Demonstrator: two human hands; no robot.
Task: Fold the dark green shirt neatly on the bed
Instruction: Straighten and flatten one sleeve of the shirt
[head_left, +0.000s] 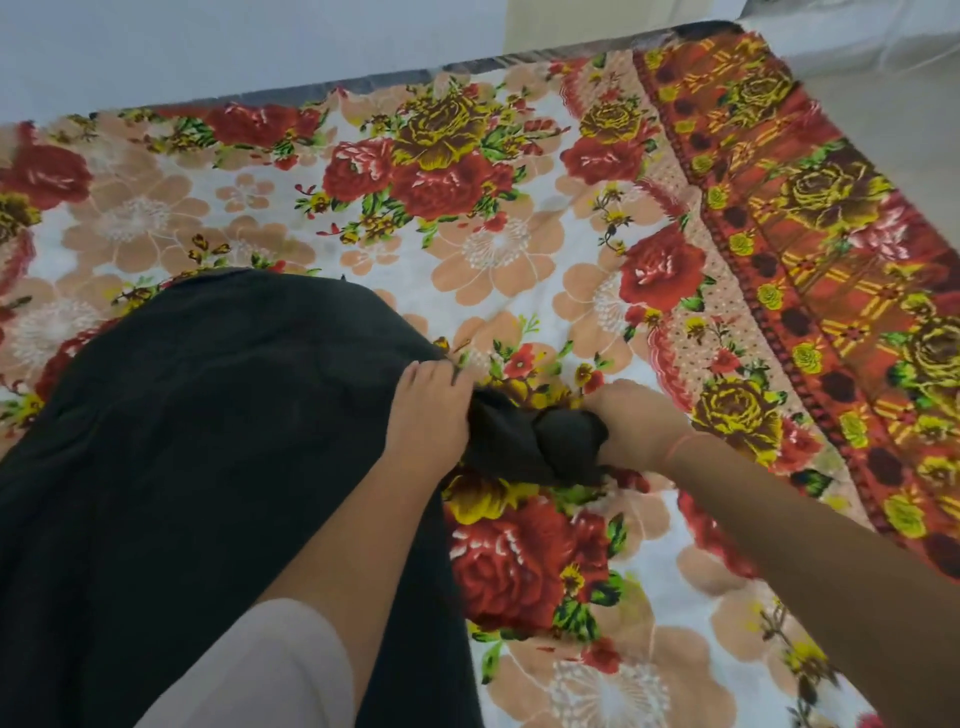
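Dark green cotton shirt (208, 441) lies spread over the floral bedsheet (493, 234), a white cloth printed with red, peach and yellow roses, and it fills the part of the sheet nearest the person. Its far edge curves in a rounded hump, and its body runs back toward the camera and out of the frame's lower edge. Off the shirt's right side a bunched sleeve (524, 441) sticks out, rumpled into a dark knot on the sheet.

Left hand (428, 415) rests palm down on the shirt where sleeve meets body, fingers curled close together and pinching the cloth at that seam. Its forearm crosses the shirt, with a pale pink sleeve cuff (280, 670) showing near the elbow.

Right hand (631, 423) sits at the sleeve's outer end, just beside the shirt's right side, fingers closed around the bunched fabric so that dark cloth bulges from the grip. A thin orange thread band (680, 447) circles that wrist.

Beyond the shirt's right side, well apart from it, the sheet's orange-and-red patterned border (810, 260) runs diagonally along the bed edge.
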